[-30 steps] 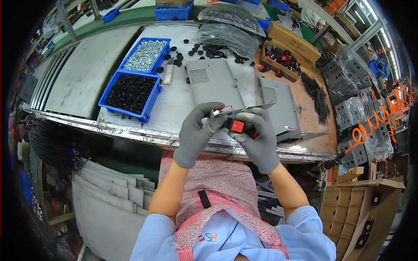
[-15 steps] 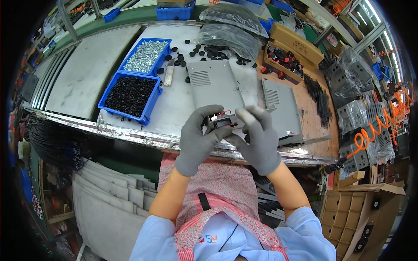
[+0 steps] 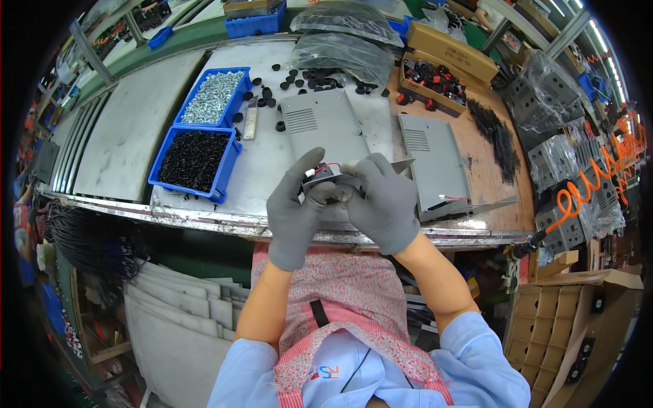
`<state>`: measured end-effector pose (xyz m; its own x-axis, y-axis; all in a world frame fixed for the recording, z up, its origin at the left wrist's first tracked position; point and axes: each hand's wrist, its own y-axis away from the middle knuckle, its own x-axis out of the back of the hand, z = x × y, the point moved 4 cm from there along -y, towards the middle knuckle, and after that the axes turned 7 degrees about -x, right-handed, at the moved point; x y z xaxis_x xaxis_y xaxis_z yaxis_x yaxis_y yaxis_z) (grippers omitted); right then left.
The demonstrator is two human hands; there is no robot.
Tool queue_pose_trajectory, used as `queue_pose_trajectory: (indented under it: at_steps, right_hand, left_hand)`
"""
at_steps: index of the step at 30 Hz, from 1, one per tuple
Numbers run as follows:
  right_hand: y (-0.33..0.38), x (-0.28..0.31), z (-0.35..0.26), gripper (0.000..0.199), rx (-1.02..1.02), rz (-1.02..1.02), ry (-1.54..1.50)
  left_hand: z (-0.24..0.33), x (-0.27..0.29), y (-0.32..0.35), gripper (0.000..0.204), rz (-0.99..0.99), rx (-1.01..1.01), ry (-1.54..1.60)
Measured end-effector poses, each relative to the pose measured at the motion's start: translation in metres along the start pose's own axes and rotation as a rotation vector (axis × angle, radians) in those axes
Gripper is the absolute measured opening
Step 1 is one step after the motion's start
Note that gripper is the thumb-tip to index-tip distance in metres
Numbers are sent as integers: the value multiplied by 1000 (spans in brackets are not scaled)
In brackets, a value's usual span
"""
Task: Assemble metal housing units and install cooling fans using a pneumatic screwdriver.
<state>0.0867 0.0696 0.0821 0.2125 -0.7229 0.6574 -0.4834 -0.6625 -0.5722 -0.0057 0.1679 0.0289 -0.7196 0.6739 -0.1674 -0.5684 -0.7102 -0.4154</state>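
Both my hands wear grey gloves and meet over the front edge of the bench. My left hand (image 3: 298,211) pinches a small dark switch part (image 3: 321,178) with thin red and white wires looping off its top. My right hand (image 3: 382,202) grips the same part from the right, along with the edge of a grey metal cover (image 3: 401,163) that sticks out past its fingers. A second grey vented metal cover (image 3: 320,122) lies flat on the bench just beyond my hands.
Two blue bins stand at the left, one with silver screws (image 3: 211,96), one with black parts (image 3: 194,159). Another grey cover (image 3: 435,163) lies at right with wires. Black caps (image 3: 299,78), plastic bags, a cardboard box of switches (image 3: 435,81) lie behind. An orange coiled hose (image 3: 578,194) hangs right.
The red face of the switch part showed a second ago; now the part is turned, and my hands have closed tighter together around it with the wires on top.
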Motion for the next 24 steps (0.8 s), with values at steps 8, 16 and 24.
queue_pose_trajectory:
  at_steps: [8, 16, 24]
  right_hand:
    - [19, 12, 11, 68, -96, -18, -341]
    - [43, 29, 24, 75, 24, -16, -513]
    - [74, 66, 45, 50, -14, -79, -251]
  left_hand:
    - [9, 23, -12, 39, 312, -161, -434]
    - [-7, -50, 51, 30, -300, 548, 208]
    - [-10, -80, 42, 46, -418, 727, 335]
